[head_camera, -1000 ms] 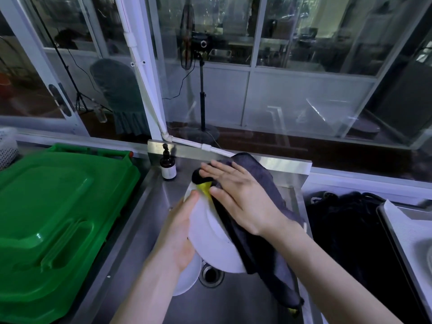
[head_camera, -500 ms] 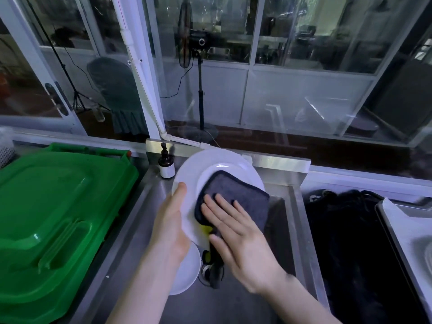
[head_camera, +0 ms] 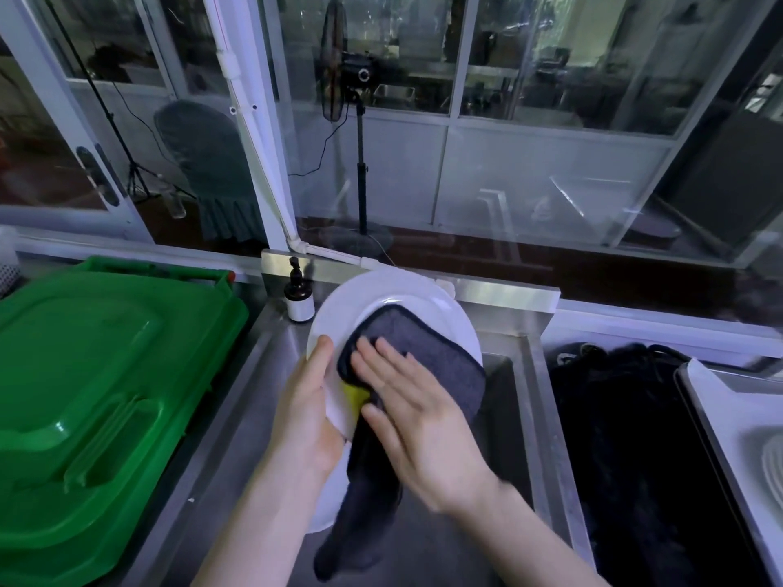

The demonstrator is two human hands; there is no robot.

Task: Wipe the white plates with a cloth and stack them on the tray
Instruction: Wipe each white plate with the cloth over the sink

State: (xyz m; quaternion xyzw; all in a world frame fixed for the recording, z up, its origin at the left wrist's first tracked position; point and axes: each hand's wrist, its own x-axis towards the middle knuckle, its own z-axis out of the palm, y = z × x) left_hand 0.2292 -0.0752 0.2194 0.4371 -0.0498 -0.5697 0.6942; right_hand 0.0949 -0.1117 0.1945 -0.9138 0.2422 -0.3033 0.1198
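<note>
Right hand [head_camera: 419, 421] lies flat and open, fingers straight and spread, pressing a grey cloth [head_camera: 428, 349] against the face of a white plate [head_camera: 381, 290]. Left hand [head_camera: 307, 421] grips that plate by its left rim, thumb on the front and the fingers hidden behind, holding it tilted up over the steel sink [head_camera: 525, 417].

The likeliest failure is a slip. The plate hangs from one edge only, so a hard push from the wiping palm could lever it out of that grip. It would probably drop onto the second plate [head_camera: 324, 506] lying in the basin just below, and both might chip. The cloth's long tail dangles towards the sink floor. It could drag through any water there, or snag and pull the wipe off line. The tray [head_camera: 728, 408] sits well apart at the far right, so the carry across the sink wall is another point where a smooth plate could escape.

The plate is round, glossy and hard, with a broad raised rim. The cloth looks soft and napped, with a dark stitched border, rounded corners and a yellow patch near the thumb. The sink is brushed metal with a flat ledge, where a small dark pump bottle [head_camera: 298, 300] stands. A moulded green plastic lid [head_camera: 106, 374] lies to the left.
</note>
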